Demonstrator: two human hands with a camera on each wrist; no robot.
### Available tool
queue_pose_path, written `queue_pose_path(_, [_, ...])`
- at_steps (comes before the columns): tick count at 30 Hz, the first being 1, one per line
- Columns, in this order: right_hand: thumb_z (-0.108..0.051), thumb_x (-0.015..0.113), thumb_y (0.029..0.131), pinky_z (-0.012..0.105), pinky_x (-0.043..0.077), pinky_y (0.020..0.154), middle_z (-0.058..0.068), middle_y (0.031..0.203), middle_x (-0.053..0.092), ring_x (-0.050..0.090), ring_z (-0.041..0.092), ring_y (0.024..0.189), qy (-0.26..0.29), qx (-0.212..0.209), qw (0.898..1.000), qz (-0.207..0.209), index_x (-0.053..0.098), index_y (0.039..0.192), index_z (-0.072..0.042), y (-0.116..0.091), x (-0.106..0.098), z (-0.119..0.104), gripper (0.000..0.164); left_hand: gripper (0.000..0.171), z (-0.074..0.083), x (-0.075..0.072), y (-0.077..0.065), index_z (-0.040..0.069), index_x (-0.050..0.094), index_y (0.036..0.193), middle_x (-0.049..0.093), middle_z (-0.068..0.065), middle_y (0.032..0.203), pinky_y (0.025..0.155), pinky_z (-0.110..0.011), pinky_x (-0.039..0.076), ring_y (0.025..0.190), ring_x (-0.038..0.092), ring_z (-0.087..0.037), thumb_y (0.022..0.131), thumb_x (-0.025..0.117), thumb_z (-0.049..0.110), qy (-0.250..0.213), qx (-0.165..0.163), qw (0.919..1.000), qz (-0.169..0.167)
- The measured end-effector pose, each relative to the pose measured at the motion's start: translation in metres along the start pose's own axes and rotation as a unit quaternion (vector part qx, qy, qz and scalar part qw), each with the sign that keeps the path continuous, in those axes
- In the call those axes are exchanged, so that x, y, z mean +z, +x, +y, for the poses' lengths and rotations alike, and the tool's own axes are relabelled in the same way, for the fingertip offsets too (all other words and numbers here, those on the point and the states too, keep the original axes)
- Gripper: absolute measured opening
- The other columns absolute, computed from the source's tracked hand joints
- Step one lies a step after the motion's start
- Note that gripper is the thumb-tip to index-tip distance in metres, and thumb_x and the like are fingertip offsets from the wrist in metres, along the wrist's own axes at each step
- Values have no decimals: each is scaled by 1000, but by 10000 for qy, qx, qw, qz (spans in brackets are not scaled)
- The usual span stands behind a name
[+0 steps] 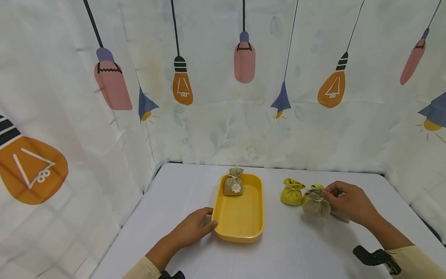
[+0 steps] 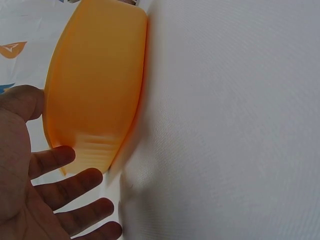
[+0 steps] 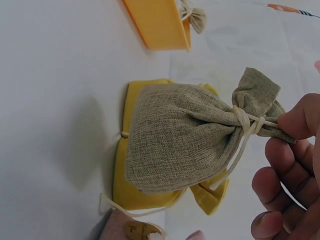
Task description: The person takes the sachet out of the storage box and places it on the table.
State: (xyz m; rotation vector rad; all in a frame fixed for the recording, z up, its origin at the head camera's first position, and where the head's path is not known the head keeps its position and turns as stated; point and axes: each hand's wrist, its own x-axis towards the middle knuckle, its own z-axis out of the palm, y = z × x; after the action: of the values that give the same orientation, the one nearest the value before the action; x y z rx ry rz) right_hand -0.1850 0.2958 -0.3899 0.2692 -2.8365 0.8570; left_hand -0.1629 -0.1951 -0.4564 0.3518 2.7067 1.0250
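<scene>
My right hand (image 1: 350,203) pinches a grey-beige drawstring pouch (image 3: 175,140) by its gathered neck, close to the pale cord, with thumb and fingertips. The pouch hangs over the table, its shadow below it. Two yellow pouches, one (image 1: 292,195) to its left and one (image 1: 318,186) partly hidden behind it, stand nearby. My left hand (image 1: 191,228) touches the left side of a yellow tray (image 1: 240,221). In the left wrist view the thumb lies at the rim and the fingers are spread. A beige pouch (image 1: 232,186) with a white flower sits at the tray's far end.
A pinkish item (image 3: 117,225) with a tan tag lies partly hidden under my right hand. The white table (image 1: 278,252) ends at a patterned curtain (image 1: 216,131) behind and at the sides.
</scene>
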Motion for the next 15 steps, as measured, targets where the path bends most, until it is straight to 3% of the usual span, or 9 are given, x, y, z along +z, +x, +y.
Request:
queue_pose_path(6, [-36, 65, 102, 39, 49, 70, -3, 93, 68, 62, 21, 87, -66, -34, 10000, -63, 72, 105, -13, -2, -2, 5, 25, 59, -1, 0, 0, 12, 55, 144, 54, -8, 147, 113, -63, 34, 141, 43, -36, 100, 63, 51, -1, 1, 10000, 2])
queue_pose_path(15, [-33, 59, 106, 35, 48, 58, 4, 93, 70, 61, 21, 81, 134, -24, 9998, 124, 70, 110, -9, -3, -7, 10, 27, 58, -2, 0, 0, 14, 56, 143, 54, -7, 147, 114, -63, 33, 142, 43, -35, 100, 64, 51, -58, 47, 10000, 12])
